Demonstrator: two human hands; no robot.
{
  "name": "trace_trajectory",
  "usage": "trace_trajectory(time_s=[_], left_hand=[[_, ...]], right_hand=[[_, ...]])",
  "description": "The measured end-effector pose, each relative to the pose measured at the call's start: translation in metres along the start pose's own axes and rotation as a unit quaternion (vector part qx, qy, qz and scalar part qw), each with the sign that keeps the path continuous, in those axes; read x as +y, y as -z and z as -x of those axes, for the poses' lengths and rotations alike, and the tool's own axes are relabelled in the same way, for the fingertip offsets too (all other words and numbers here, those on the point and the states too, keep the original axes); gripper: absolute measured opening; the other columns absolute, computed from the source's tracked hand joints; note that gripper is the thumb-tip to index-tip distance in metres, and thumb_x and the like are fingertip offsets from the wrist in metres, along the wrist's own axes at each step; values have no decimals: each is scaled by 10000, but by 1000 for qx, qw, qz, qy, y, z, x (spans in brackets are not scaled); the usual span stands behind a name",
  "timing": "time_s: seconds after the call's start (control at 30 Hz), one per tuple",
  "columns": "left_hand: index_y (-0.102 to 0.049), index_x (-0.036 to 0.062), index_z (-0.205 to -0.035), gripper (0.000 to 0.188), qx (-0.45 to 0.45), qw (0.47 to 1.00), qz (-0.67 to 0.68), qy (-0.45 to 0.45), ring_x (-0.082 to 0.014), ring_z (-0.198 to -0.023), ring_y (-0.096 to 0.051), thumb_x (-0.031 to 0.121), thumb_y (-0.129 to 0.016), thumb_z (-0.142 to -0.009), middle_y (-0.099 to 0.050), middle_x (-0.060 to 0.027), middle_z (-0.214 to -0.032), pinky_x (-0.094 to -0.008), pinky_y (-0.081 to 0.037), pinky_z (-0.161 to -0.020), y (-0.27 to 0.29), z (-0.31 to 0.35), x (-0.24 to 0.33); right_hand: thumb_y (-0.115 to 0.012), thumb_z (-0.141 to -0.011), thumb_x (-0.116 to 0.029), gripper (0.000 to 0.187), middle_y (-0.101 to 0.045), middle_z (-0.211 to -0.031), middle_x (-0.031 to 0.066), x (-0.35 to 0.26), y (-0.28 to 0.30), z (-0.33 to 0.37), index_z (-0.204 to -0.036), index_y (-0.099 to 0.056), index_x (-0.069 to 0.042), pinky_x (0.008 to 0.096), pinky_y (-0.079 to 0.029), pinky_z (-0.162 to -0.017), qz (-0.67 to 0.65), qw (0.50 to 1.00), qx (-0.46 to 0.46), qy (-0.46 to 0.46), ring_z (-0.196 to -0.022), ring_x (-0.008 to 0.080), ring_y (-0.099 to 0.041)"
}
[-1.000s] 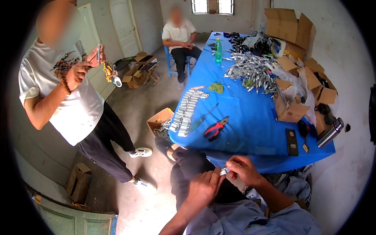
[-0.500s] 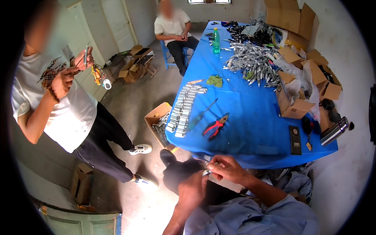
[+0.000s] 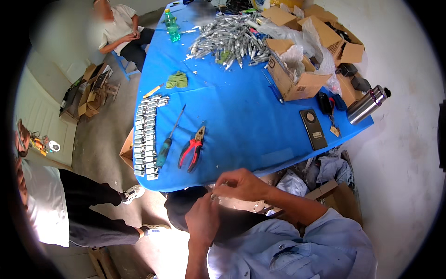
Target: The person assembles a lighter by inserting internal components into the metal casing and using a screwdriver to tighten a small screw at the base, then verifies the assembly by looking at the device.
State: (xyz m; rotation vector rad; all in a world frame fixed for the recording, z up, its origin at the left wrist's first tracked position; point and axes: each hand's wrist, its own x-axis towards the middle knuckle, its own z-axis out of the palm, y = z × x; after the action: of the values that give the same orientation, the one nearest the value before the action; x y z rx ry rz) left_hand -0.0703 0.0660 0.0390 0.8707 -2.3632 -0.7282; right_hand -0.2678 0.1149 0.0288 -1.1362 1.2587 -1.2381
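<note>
Over my lap, just off the table's near edge, my left hand (image 3: 203, 216) is closed around a small shiny metal piece (image 3: 214, 197), mostly covered by the fingers. My right hand (image 3: 241, 185) meets it from the right, fingertips pinched together at the top of the piece. Whether the right fingers hold a separate small part cannot be made out. On the blue-covered table (image 3: 237, 139) ahead lie red-and-black pliers (image 3: 192, 149) and a screwdriver (image 3: 170, 142) with a green handle. Left of them, small silver metal parts (image 3: 146, 139) stand in rows.
A large heap of grey metal pieces (image 3: 232, 39) lies farther back, near a green bottle (image 3: 172, 25) and a green cloth (image 3: 177, 80). On the right are a cardboard box (image 3: 297, 81), a phone (image 3: 313, 129) and a steel flask (image 3: 367, 106). Another person (image 3: 51, 204) stands at left; one sits behind.
My view has swung to the right, so the table and both hands appear farther left. The hands stay together on the small metal piece, now more hidden.
</note>
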Motion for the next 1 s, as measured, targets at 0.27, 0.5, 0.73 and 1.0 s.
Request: trace_trajectory(time_s=[0.27,0.5,0.73,1.0], left_hand=[[-686,80,-1147,219,-63,994,-82,27,-363,-836,-704,185,-648,-957,-713,-132,-918,-476,-554,-721,-18,-38,5],[-669,20,-1125,144,-103,992,-74,-16,-399,-814,-689,98,-632,-1009,-690,-192,-917,-467,-524,-688,-41,-66,12],[-673,36,-1097,117,-61,996,-52,-33,-375,-782,-680,88,-650,-995,-680,-159,-866,-448,-516,-661,-63,-85,9],[-676,63,-1073,106,24,998,45,-44,-348,-770,-688,86,-691,-971,-692,-135,-868,-443,-527,-643,-91,-93,-3]], right_hand=[[-705,-936,-212,207,-691,-1021,96,-1,49,-3,-1079,-733,-64,418,-552,-785,245,954,9,171,-900,312,-696],[-681,-969,-238,180,-663,-1020,81,11,77,0,-1043,-707,-76,439,-543,-797,326,926,36,185,-958,306,-680],[-734,-924,-194,165,-710,-1024,71,17,94,-4,-1034,-717,-72,397,-572,-756,403,880,97,230,-928,290,-704],[-757,-921,-193,164,-749,-1022,97,11,99,-9,-1045,-741,-88,405,-585,-807,407,882,133,196,-945,303,-720]])
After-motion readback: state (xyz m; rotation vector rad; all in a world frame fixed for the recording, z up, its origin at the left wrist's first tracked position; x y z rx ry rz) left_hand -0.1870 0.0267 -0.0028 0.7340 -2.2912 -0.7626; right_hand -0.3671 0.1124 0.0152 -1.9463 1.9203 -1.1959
